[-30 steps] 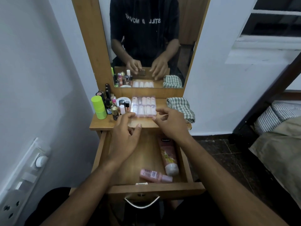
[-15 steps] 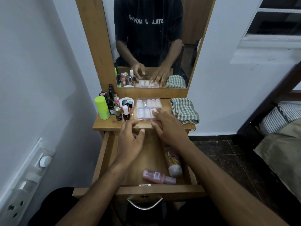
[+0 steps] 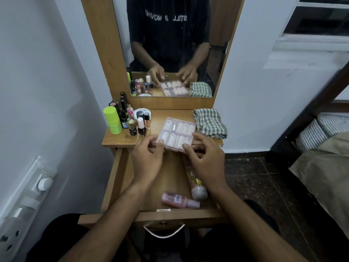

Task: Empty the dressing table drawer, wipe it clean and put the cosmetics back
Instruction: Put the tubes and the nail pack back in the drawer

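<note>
Nail box (image 3: 176,133) overhanging tabletop edge (image 3: 120,144)

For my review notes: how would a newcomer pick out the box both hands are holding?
Start at the wooden dressing table under the mirror. At its front edge, above the open drawer, the left hand and right hand hold a flat clear plastic box. It alone shows rows of pale pink pieces inside.

Dressing table (image 3: 120,139): bottles (image 3: 130,121), cloth (image 3: 209,122).
</note>
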